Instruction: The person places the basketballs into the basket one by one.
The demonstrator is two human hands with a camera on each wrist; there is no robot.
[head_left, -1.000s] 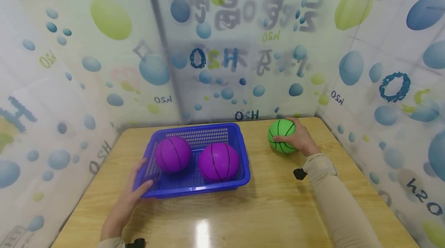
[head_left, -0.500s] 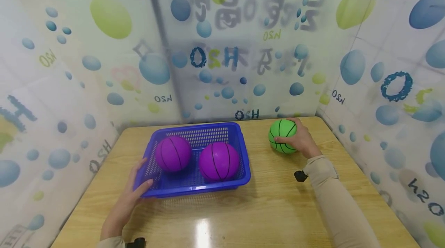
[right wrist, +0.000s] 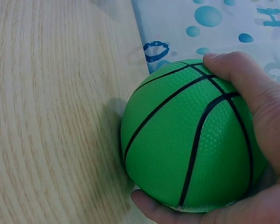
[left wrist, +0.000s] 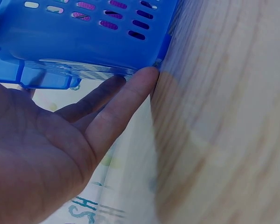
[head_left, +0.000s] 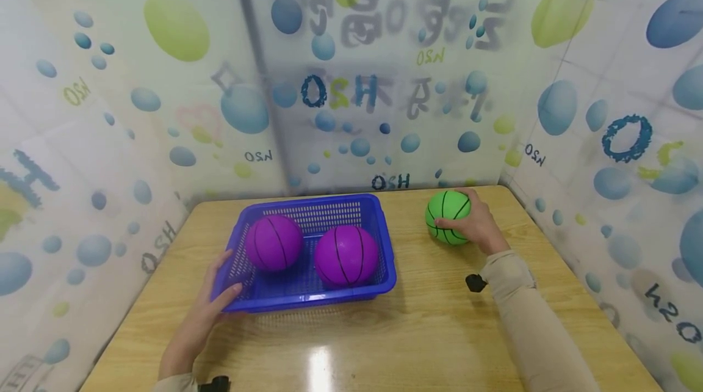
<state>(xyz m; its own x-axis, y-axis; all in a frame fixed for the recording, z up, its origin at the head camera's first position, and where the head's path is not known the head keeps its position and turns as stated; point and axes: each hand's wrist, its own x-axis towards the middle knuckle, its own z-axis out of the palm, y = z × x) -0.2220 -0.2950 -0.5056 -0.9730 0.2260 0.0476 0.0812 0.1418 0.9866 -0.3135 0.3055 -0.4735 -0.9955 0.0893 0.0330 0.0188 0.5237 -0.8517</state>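
A blue plastic basket [head_left: 307, 301] with slotted walls stands on the left part of the table. Two purple balls with black seam lines, one on the left [head_left: 273, 243] and one on the right [head_left: 346, 256], lie inside it. My left hand [head_left: 199, 312] holds the basket's left end, thumb over the near corner of the rim. In the left wrist view its fingers [left wrist: 116, 112] reach up against the basket's outer side. Right of the basket, my right hand [head_left: 475, 221] grips a green ball [right wrist: 186, 140] patterned like a basketball, with thumb and fingers on opposite sides.
The wooden table [head_left: 417, 331] has its back edge just behind the green ball. A curtain [head_left: 351, 141] printed with blue and green dots and letters encloses it at the back and both sides. Bare tabletop separates basket and green ball.
Almost nothing differs. My right hand and the green ball have come a tiny bit nearer; my left hand and the basket keep their place.
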